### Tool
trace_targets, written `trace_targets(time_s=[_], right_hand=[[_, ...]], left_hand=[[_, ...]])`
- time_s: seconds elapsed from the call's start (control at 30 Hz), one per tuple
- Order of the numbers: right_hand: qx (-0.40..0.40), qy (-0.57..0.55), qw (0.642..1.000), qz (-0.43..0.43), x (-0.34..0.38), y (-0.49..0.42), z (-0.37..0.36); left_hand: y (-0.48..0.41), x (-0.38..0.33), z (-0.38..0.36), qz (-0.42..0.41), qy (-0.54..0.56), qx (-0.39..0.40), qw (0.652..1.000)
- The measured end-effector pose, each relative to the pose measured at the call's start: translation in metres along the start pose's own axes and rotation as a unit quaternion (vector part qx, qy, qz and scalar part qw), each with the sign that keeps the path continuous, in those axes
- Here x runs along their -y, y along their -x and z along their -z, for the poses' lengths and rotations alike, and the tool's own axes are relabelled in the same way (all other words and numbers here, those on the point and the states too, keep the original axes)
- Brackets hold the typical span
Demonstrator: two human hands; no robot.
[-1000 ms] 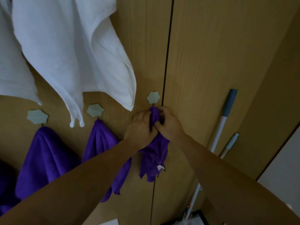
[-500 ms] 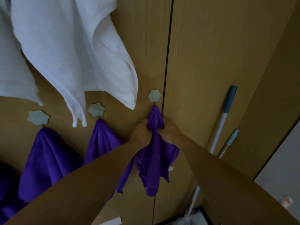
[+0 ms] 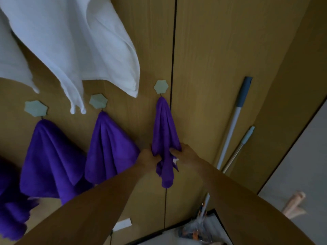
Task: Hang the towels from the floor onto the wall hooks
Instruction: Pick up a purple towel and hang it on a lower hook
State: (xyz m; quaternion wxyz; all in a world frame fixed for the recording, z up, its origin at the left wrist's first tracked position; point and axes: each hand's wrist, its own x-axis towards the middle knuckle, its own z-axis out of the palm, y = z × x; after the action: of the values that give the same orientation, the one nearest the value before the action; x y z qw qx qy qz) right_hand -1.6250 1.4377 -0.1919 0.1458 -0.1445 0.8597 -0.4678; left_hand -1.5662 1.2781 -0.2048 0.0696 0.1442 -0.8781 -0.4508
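Note:
A purple towel [image 3: 164,128] hangs from the rightmost pale green star-shaped hook [image 3: 160,87] on the wooden wall. My left hand [image 3: 147,159] grips its lower left side and my right hand [image 3: 184,153] grips its lower right side, both well below the hook. Two more purple towels hang to the left: the middle towel [image 3: 108,147] under its hook [image 3: 98,101], and the left towel [image 3: 49,156] under another hook [image 3: 36,108]. Part of one more purple cloth [image 3: 8,209] shows at the far left edge.
Large white towels [image 3: 74,43] hang higher up at the upper left. Two mop handles [image 3: 235,121] lean against the wall at the right. A dark-framed bin with clutter [image 3: 198,228] sits on the floor below. A dark seam [image 3: 172,50] splits the wall panels.
Both hands slid down from just under the hook to the towel's lower part. The towel now hangs stretched long from the hook instead of bunched between my hands.

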Motion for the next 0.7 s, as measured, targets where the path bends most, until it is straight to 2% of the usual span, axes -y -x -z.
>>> trace_targets(time_s=[0.1,0.23,0.37,0.47,0.7], right_hand=[[0.025,0.108,0.992,-0.062,-0.021,0.013,-0.001],[0.03,0.091,0.99,-0.099,-0.046,0.043,-0.001],[0.065,0.096,0.99,-0.079,-0.073,0.093,-0.008],[0.108,0.102,0.987,-0.063,-0.1,0.143,-0.021],[0.226,0.149,0.958,-0.095,-0.192,0.255,-0.068]], left_hand=[[0.01,0.007,-0.005,0.048,0.029,-0.017,0.998],[0.042,0.02,-0.019,0.101,0.009,-0.008,0.995],[0.098,0.035,-0.036,0.129,-0.03,0.011,0.991],[0.159,0.051,-0.053,0.158,-0.019,0.017,0.987],[0.29,0.118,-0.125,0.256,-0.025,0.143,0.956]])
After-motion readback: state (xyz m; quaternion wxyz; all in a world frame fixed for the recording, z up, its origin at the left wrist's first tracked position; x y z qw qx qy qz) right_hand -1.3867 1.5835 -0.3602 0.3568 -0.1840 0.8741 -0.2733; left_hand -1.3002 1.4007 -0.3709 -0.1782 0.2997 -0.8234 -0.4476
